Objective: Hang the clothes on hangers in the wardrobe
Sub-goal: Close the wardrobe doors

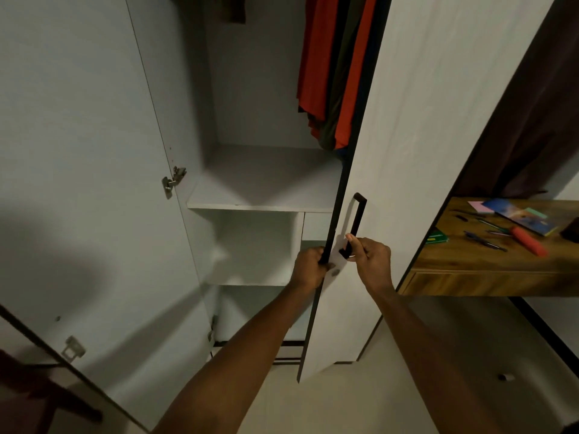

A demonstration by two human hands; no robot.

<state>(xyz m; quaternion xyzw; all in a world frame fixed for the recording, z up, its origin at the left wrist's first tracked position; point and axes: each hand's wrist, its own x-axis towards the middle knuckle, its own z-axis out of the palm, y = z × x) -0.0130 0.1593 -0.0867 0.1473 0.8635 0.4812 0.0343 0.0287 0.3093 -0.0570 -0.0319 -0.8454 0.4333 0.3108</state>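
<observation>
A white wardrobe (266, 180) stands in front of me with its left door (84, 183) swung wide. Red and olive clothes (332, 73) hang inside at the upper right, and a dark garment (233, 9) shows at the top edge. The right door (407, 136) is partly ajar. My left hand (308, 266) grips that door's dark front edge. My right hand (368, 256) holds the lower end of its black bar handle (355, 223). No hanger is visible.
White shelves (260, 202) sit below the hanging space. To the right a wooden desk (476, 267) carries pens, a red tool (529, 242), coloured notes and a book. A dark curtain (532, 114) hangs behind it. A dark wooden piece (47, 399) lies at bottom left.
</observation>
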